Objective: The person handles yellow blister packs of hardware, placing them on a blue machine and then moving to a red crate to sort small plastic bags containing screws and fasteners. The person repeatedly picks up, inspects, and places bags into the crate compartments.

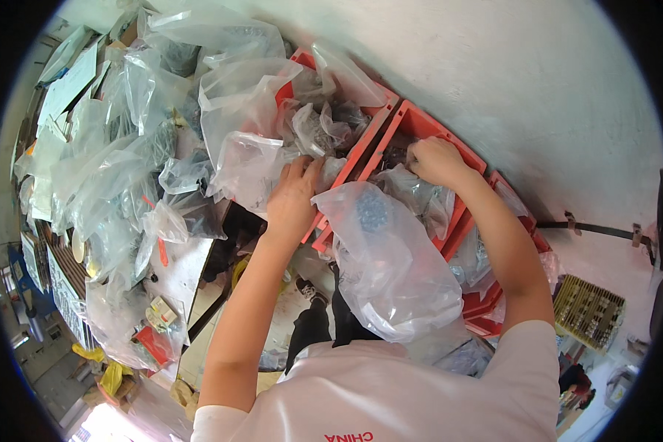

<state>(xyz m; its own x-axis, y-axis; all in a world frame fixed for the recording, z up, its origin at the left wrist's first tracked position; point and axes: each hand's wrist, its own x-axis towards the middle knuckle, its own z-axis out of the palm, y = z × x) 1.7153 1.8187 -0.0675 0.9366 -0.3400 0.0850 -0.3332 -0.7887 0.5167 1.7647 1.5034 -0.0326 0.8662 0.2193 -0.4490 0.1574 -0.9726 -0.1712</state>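
My left hand (293,193) is at the near side of a red bin (361,155), its bent fingers closed on the edge of a clear plastic bag (252,158). Inside the neighbouring red bin (442,127) is my right hand (436,160), fingers curled down among bagged parts; what they grip is hidden. Below that hand, another clear bag (418,190) lies in the same bin. A large cloudy plastic bag (398,258) with small bluish parts in its upper end hangs over the near side of the bins, between my forearms.
Many clear bags of parts (144,166) are heaped on the table to the left. More red bins (508,199) stand at the right along the pale wall (523,81). A yellowish slotted rack (588,311) is farther right. The floor (272,324) shows beneath my arms.
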